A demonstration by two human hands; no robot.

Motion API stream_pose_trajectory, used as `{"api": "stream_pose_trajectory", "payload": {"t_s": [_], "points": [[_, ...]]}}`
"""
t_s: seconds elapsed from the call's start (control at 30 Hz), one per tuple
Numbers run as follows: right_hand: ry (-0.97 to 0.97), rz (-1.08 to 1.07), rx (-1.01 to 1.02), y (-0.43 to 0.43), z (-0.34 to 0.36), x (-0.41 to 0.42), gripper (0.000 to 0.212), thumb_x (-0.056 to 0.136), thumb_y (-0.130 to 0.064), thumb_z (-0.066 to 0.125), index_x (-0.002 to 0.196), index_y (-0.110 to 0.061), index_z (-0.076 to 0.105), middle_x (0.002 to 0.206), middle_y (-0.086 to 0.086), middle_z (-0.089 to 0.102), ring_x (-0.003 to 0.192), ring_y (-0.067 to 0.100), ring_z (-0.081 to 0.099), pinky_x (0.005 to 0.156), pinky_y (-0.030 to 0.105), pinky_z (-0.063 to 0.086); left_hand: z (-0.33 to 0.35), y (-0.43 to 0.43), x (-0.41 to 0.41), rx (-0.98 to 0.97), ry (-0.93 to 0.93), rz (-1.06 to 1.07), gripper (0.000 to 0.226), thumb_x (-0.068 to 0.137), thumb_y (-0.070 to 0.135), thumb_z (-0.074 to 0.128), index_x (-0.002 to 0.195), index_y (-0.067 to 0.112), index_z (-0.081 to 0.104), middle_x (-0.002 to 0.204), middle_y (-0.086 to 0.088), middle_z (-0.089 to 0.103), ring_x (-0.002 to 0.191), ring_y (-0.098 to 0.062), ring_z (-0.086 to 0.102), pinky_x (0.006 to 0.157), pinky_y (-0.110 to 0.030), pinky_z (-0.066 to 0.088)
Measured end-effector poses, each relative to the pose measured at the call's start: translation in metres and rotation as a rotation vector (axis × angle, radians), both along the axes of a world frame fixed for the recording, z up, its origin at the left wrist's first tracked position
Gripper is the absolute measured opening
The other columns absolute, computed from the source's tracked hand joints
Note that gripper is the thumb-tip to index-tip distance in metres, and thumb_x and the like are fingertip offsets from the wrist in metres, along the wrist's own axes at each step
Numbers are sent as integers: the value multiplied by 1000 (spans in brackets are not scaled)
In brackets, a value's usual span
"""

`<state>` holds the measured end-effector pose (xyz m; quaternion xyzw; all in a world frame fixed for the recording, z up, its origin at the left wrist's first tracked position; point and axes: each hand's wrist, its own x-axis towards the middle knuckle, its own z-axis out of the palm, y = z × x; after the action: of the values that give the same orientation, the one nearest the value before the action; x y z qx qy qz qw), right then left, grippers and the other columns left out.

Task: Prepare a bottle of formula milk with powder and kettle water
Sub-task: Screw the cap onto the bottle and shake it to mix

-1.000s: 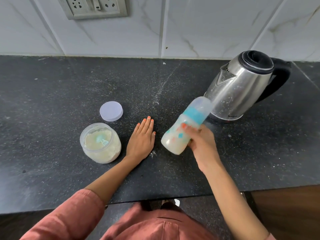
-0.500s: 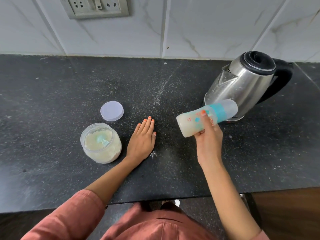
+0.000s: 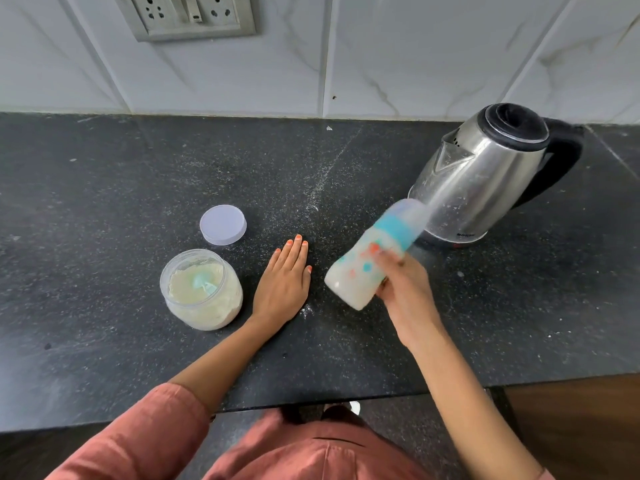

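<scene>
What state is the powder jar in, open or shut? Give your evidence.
Open. The powder jar has no lid: pale powder and a blue scoop show inside, while its lid lies flat on the counter behind it.

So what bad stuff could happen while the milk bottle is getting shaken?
1. The milky baby bottle with the teal collar is tilted and blurred in only the right hand; it might slip and spill.
2. It swings close to the shiny steel kettle and could bump it.
3. The clear plastic jar of pale powder stands open, its round white lid lying apart, beside the flat left hand; splashes or a nudge could spoil it.
</scene>
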<state>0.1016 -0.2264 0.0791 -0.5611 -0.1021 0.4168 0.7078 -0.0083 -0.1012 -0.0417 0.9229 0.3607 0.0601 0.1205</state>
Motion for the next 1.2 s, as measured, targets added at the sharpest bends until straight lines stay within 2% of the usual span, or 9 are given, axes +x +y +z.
{"api": "stream_pose_trajectory", "payload": {"t_s": [0.1, 0.27, 0.47, 0.67, 0.83, 0.93, 1.03, 1.1, 1.2], "points": [[-132, 127, -94, -8, 2, 1, 32, 59, -22, 70, 89, -16, 64, 87, -1, 70, 85, 15, 65, 83, 36, 51, 1, 1, 1, -5, 6, 9, 62, 94, 40, 1, 147, 10, 12, 157, -4, 9, 145, -17, 7, 112, -25, -6], [144, -273, 175, 6, 4, 13, 19, 87, -13, 56, 106, -17, 57, 100, -2, 65, 86, 6, 65, 78, 26, 55, 0, 1, 0, 9, 11, -6, 76, 84, 44, -10, 147, 10, 13, 157, -4, 10, 145, -17, 8, 112, -26, -5], [-138, 147, -115, -6, 0, 0, 32, 62, -16, 72, 92, -16, 64, 87, -2, 70, 84, 12, 66, 83, 33, 52, 0, 1, 1, -8, 7, 7, 57, 98, 39, 5, 147, 11, 9, 157, -3, 6, 145, -16, 4, 111, -25, -7], [114, -247, 138, 7, 3, 13, 18, 83, -14, 60, 101, -17, 59, 95, -4, 66, 82, 4, 66, 74, 24, 56, 1, 0, 0, 0, -1, 1, 59, 96, 39, 3, 147, 11, 11, 157, -4, 8, 145, -16, 5, 113, -25, -5], [-234, 183, -149, -6, 0, -4, 24, 71, -7, 71, 90, -18, 63, 87, -2, 68, 82, 9, 64, 78, 29, 53, 2, 0, 0, -25, -7, 11, 52, 101, 35, 13, 148, 11, 9, 157, -3, 5, 145, -16, 3, 111, -25, -7], [-76, -22, 0, -2, 5, 5, 17, 78, -6, 63, 91, -17, 62, 88, -3, 67, 79, 7, 64, 76, 27, 54, 1, 0, 0, -7, -3, -3, 70, 88, 43, -5, 147, 10, 13, 156, -4, 10, 145, -18, 8, 112, -26, -5], [126, -286, 192, 7, 4, 13, 18, 86, -11, 57, 103, -18, 58, 98, -3, 66, 82, 4, 66, 75, 25, 56, -2, 1, 0, 6, -5, -7, 74, 85, 43, -7, 147, 9, 17, 156, -5, 13, 144, -19, 11, 114, -28, -1], [75, -213, 139, 5, 1, 9, 23, 82, -11, 60, 104, -17, 57, 96, -3, 66, 84, 6, 66, 75, 26, 56, -1, 1, 1, 4, 6, -9, 75, 84, 44, -9, 147, 10, 14, 156, -5, 11, 145, -18, 9, 114, -27, -2], [-151, 126, -119, -5, 0, -2, 25, 70, -9, 70, 92, -18, 63, 87, -4, 69, 86, 14, 64, 81, 33, 53, 0, 1, 1, -1, 14, -1, 66, 91, 42, -4, 148, 11, 9, 157, -3, 7, 145, -16, 5, 112, -26, -6]]}}
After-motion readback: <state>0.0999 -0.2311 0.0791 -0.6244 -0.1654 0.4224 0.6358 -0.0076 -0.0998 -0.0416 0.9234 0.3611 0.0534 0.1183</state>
